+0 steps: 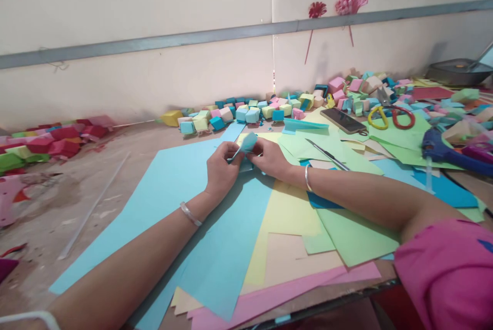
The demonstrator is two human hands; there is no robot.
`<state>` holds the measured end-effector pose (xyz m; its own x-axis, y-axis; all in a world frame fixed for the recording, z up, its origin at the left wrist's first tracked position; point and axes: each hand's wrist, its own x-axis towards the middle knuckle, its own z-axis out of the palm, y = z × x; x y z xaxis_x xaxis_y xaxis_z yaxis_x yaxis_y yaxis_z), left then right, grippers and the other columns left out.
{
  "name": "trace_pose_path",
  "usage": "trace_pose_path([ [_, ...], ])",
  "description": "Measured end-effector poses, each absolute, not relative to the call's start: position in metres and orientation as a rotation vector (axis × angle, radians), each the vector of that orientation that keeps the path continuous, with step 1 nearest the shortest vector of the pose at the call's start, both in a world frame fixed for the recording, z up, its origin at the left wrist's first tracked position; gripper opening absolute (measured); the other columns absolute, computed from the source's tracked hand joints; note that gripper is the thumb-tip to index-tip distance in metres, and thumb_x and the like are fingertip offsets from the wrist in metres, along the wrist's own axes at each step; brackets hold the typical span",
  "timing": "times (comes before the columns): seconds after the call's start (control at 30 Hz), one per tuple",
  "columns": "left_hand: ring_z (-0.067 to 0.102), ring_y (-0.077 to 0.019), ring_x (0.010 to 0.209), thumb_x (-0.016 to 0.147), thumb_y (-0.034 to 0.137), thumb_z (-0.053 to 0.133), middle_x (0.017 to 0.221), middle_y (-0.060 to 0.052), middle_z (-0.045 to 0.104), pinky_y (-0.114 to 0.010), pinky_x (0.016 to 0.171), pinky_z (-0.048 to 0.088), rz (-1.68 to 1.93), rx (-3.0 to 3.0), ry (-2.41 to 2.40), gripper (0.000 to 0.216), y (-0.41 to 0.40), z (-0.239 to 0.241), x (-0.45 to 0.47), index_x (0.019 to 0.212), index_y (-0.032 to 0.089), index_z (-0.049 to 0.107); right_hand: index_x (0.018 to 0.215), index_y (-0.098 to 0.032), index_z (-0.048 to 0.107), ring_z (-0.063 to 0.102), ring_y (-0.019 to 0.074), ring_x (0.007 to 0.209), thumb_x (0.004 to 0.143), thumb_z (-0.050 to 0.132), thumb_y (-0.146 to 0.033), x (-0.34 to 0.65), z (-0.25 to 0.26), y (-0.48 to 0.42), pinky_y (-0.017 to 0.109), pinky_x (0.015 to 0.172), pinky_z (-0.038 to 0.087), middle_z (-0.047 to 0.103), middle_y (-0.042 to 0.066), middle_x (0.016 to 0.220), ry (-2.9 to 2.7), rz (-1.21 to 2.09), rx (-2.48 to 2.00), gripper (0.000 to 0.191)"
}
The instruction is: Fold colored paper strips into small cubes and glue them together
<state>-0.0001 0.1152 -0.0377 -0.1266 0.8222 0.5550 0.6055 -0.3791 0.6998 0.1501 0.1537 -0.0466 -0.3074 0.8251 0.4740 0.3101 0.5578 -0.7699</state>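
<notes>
Between both hands, just above the table's middle, is a small folded piece of light blue paper [248, 143]. My left hand [224, 168] pinches its left side with thumb and fingers. From the right, my right hand [271, 158] grips the other side, its fingers partly hidden behind the paper. Under the hands lie large light blue sheets [169, 181], overlapping yellow sheets [290, 207] and green ones. A craft knife [327, 154] rests on green paper beyond my right wrist.
Small folded paper boxes [252, 114] line the wall, with red and pink ones [65, 140] at left. At right are a phone [343, 120], scissors [391, 116] and a blue glue gun [442, 148]. A clear glue stick [94, 207] lies left. Paper flowers [349, 1] hang behind a rail.
</notes>
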Motion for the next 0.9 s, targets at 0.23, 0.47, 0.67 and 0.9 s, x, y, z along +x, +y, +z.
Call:
trace_pose_path([
  [0.23,0.066,-0.0200,0.087,0.071,0.030,0.068,0.092,-0.003,0.072,-0.032,0.084,0.053,1.445,1.953,1.508,0.015,0.111,-0.036,0.004,0.083,0.021,0.069,0.066,-0.019,0.054,0.053,0.0146,0.063,0.066,0.063,-0.020,0.153,-0.050,0.161,0.026,0.060,0.040,0.056,-0.003,0.063,-1.849,0.669,-1.004,0.009],
  [0.47,0.064,-0.0178,0.078,0.072,0.034,0.069,0.084,-0.002,0.070,-0.029,0.076,0.052,1.522,1.855,1.565,0.016,0.112,-0.036,0.003,0.080,0.020,0.069,0.077,-0.020,0.058,0.056,0.0149,0.070,0.067,0.060,-0.018,0.150,-0.045,0.151,0.026,0.066,0.044,0.060,-0.002,0.074,-1.908,0.652,-0.879,0.010],
  [0.67,0.065,-0.0181,0.079,0.070,0.030,0.070,0.085,-0.003,0.069,-0.030,0.075,0.052,1.510,1.770,1.482,0.019,0.114,-0.037,0.003,0.085,0.019,0.066,0.076,-0.018,0.061,0.059,0.0145,0.070,0.073,0.053,-0.016,0.151,-0.043,0.150,0.026,0.069,0.046,0.064,0.000,0.074,-1.819,0.693,-0.903,0.009],
  [0.9,0.067,-0.0138,0.072,0.070,0.027,0.068,0.106,-0.006,0.065,-0.024,0.060,0.051,1.499,1.644,1.390,0.026,0.107,-0.035,0.008,0.092,0.019,0.057,0.075,-0.018,0.059,0.059,0.0163,0.068,0.073,0.054,-0.019,0.153,-0.047,0.164,0.027,0.064,0.045,0.064,0.000,0.072,-1.672,0.716,-1.056,0.006],
])
